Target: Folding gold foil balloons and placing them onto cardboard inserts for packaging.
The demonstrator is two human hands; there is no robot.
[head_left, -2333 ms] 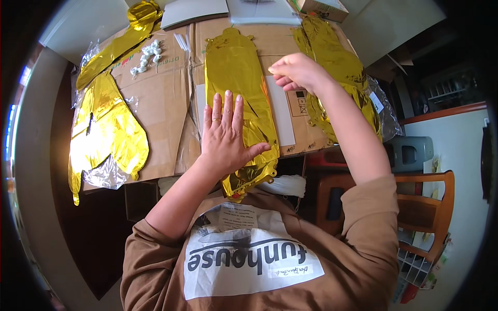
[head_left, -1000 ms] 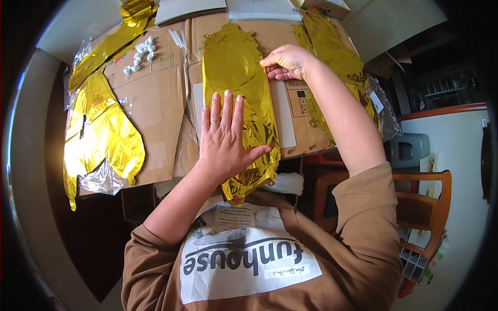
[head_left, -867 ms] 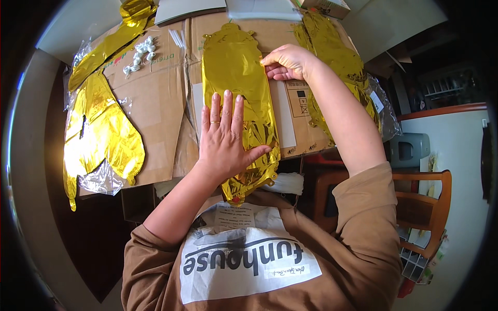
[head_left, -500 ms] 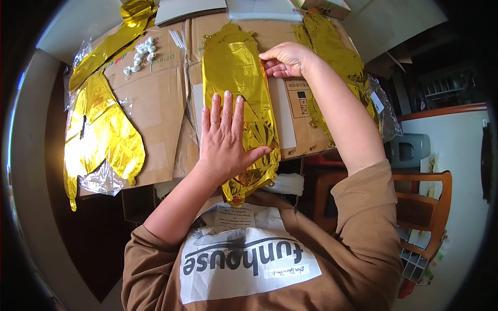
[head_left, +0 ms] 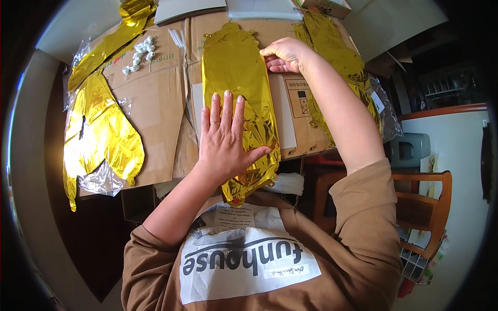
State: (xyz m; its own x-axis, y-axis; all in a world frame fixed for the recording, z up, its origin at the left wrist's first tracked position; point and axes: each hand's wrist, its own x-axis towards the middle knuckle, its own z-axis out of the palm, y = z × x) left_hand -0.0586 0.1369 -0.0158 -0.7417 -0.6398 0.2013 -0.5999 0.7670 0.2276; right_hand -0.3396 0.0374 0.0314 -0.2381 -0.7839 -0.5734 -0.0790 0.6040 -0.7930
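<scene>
- My left hand (head_left: 224, 141) lies flat, palm down and fingers spread, on the lower half of the long gold foil balloon (head_left: 236, 78); a ring shows on one finger.
- That balloon is deflated and lies lengthwise on the flattened cardboard (head_left: 155, 98), its near end hanging over the cardboard's front edge toward my chest. My left palm covers part of it, so I cannot see the foil underneath.
- My right hand (head_left: 284, 54) is curled at the balloon's upper right edge. The fingertips are tucked under, so I cannot tell whether they pinch the foil or only press on it.
- My right forearm crosses over another gold foil piece (head_left: 332, 41) on the right and hides its middle; clear plastic wrapping (head_left: 384, 109) sticks out beyond it.
- On the left lies a crumpled gold balloon (head_left: 98, 135), partly off the cardboard, with a bit of clear plastic at its lower end. Its full shape is hard to make out.
- A gold strip (head_left: 111, 44) runs toward the top left and is cut off at the picture's rim.
- Small white pieces (head_left: 137, 52) sit near the cardboard's far left part, too small to identify.
- A wooden chair (head_left: 420, 207) stands at lower right, partly behind my sleeve.
</scene>
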